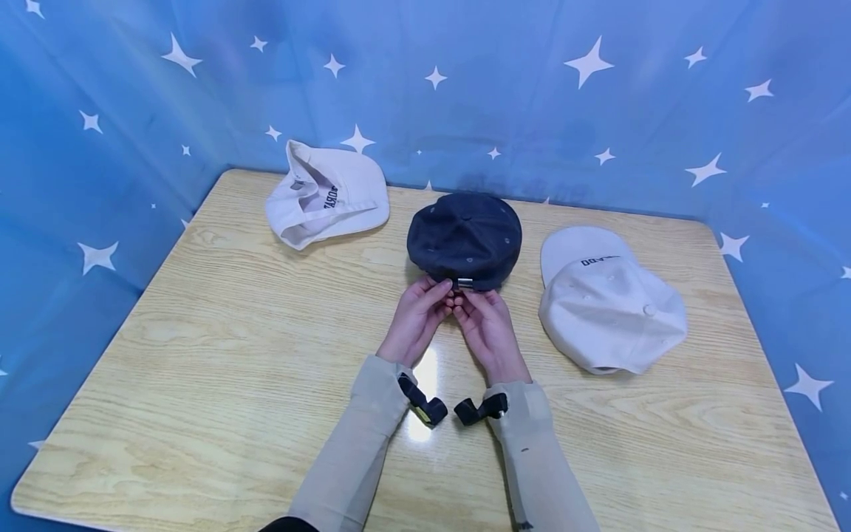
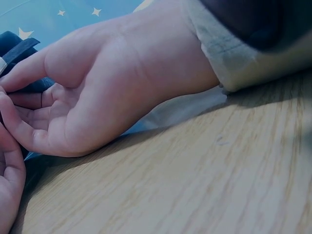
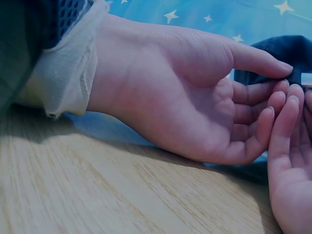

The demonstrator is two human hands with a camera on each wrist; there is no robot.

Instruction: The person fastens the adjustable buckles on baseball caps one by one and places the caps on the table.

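A dark navy cap [image 1: 465, 236] sits crown up at the back middle of the table, its strap side turned to me. A small metal buckle [image 1: 465, 283] shows on its back strap. My left hand [image 1: 417, 314] pinches the strap just left of the buckle with thumb and fingers. On the other side my right hand [image 1: 488, 325] pinches the strap between thumb and curled fingers, seen close in the right wrist view. The fingertips of both hands meet below the buckle. The cap's brim is hidden from view.
At the back left a white cap [image 1: 359, 185] lies on its side, its opening showing. To the right lies another white cap [image 1: 612, 310], crown up, its brim pointing away. A blue curtain with white stars [image 1: 505, 96] borders the wooden table [image 1: 233, 355].
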